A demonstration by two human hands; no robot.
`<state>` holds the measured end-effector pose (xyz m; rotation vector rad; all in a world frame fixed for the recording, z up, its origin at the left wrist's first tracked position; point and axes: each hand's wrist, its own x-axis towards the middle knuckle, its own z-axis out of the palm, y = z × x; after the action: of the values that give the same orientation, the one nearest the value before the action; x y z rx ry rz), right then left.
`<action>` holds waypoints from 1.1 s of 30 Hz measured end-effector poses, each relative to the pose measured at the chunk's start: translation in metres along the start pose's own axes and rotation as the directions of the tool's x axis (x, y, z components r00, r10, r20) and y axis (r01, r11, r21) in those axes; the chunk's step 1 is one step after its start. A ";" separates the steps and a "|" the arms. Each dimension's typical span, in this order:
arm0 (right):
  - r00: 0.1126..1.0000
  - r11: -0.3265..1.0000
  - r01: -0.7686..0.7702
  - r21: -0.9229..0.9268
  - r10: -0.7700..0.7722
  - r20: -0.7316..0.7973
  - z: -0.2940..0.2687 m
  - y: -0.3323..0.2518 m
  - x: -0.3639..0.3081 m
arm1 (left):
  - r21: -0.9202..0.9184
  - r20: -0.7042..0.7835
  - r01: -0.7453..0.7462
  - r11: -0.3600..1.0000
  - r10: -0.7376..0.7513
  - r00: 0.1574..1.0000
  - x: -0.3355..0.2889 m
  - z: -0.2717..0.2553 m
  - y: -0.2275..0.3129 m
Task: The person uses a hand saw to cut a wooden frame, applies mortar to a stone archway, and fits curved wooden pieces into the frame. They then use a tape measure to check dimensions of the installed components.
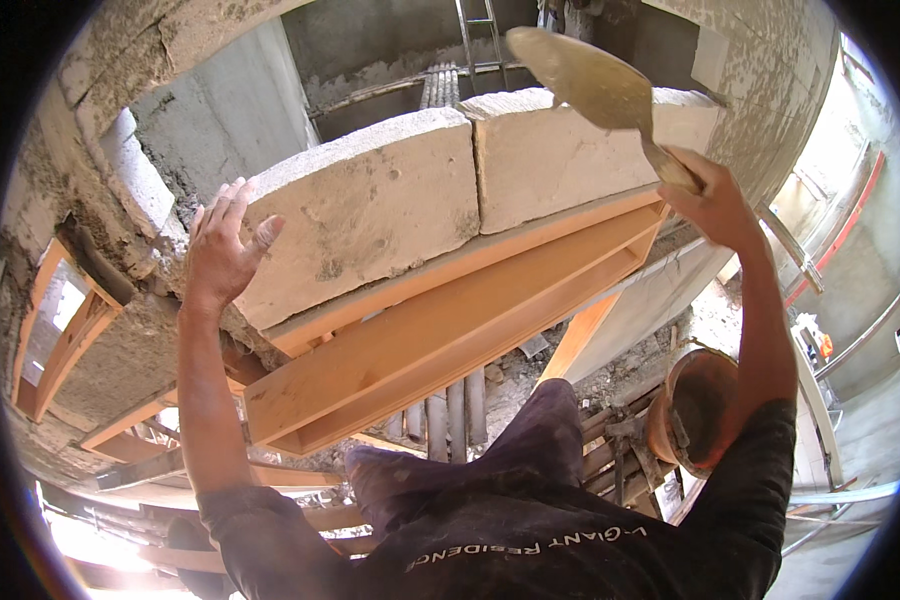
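My right hand (708,200) is closed round the handle of a trowel (590,82), raised over the right one of two pale blocks. Its broad blade is smeared with mortar and points up and to the left. My left hand (232,245) is open with its fingers stretched, at the left end of the left block (370,200); whether the palm presses on the block I cannot tell. The right block (560,160) sits beside it with a narrow upright joint between them. Both rest along the top of an orange-brown wooden frame (440,330).
A bucket (692,410) with grey stuff inside stands by my right elbow. Rough masonry (100,220) flanks the opening on the left, with a small wooden frame (58,330) in it. Beyond the blocks stands a ladder (480,35). Pipes (457,415) and rubble lie below.
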<state>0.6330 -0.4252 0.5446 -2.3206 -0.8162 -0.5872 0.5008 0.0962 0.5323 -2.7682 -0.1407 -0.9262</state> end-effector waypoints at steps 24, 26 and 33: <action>0.974 0.901 0.121 -0.416 -0.027 0.225 -0.011 -0.018 0.057 | -0.026 -0.068 -0.017 1.000 0.015 0.998 -0.003 0.009 0.003; 0.962 0.904 0.218 -0.368 -0.136 0.237 -0.006 -0.044 0.039 | -0.002 -0.068 -0.003 1.000 0.002 0.998 -0.007 0.005 -0.001; 0.995 0.903 -0.095 -0.419 0.077 -0.060 -0.010 0.008 0.009 | -0.021 -0.081 0.018 1.000 -0.020 0.997 -0.004 0.008 0.008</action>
<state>0.6427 -0.4330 0.5541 -2.7067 -0.6063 -0.8386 0.5033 0.0901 0.5220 -2.7469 -0.1452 -1.0491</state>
